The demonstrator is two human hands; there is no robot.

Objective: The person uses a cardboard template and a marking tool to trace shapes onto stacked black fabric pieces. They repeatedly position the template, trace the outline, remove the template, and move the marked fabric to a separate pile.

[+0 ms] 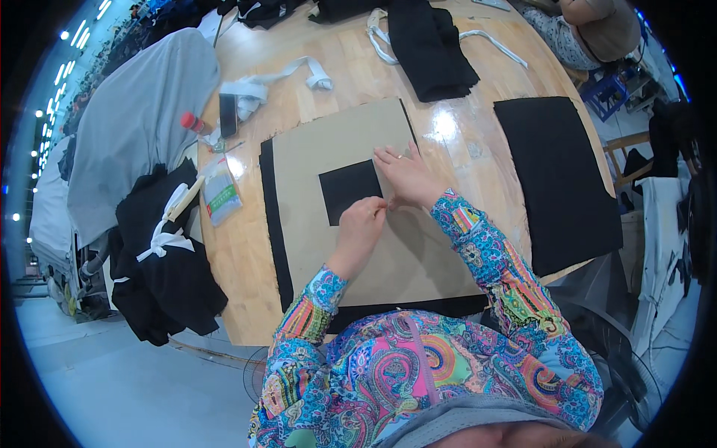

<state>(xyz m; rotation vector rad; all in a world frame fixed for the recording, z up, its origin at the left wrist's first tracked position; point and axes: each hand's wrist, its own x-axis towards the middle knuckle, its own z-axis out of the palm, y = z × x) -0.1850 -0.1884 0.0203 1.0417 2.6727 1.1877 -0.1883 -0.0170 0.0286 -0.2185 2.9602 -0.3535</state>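
Observation:
A beige sheet (306, 261) lies on black cloth (273, 216), whose edges show along its left and near sides. In the sheet's middle is a black square (347, 193); I cannot tell whether it is an opening or a patch on top. My left hand (360, 231) is closed in a pinch at the square's near right corner, and what is between its fingertips is too small to make out. Flat on the sheet beside the square's right edge rests my right hand (411, 178), fingers stretched out, thumb close to the left fingertips.
More black cloth lies at the right (560, 179) and at the far side (433, 52) of the wooden table (478, 134). On the left are a phone (228, 114), a red-capped bottle (192, 122), white tape (280, 75) and a plastic packet (222, 196). A person (601, 30) sits far right.

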